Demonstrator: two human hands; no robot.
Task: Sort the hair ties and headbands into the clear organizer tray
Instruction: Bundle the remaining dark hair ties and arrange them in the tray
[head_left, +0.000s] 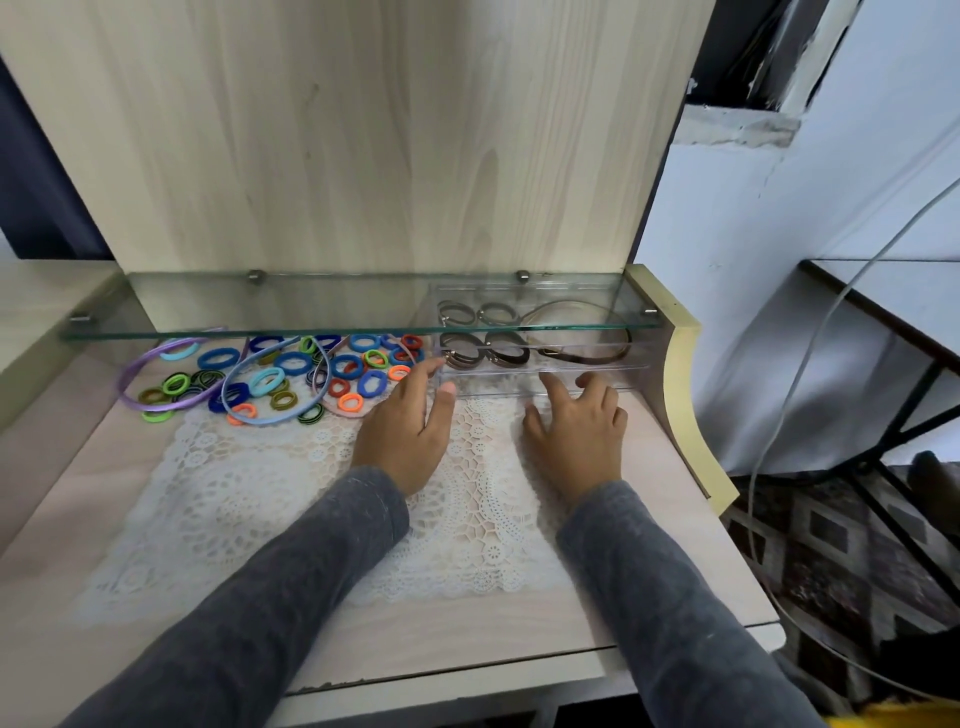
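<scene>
A clear organizer tray (592, 375) sits under the glass shelf at the back right of the desk. It holds brown and dark hair ties (485, 354) on its left and a thin dark headband (582, 358) on its right. A heap of coloured hair ties (332, 370) and purple and blue headbands (156, 358) lies to the left on the lace mat. My left hand (410, 431) rests fingers apart at the tray's front left corner, holding nothing. My right hand (576, 431) has spread fingers touching the tray's front wall.
A glass shelf (311, 306) overhangs the tray and the heap, low above them. A white lace mat (260, 499) covers the desk's middle. A wooden side panel (685, 374) closes the right end. Beyond it hang a grey cable and a dark metal table frame.
</scene>
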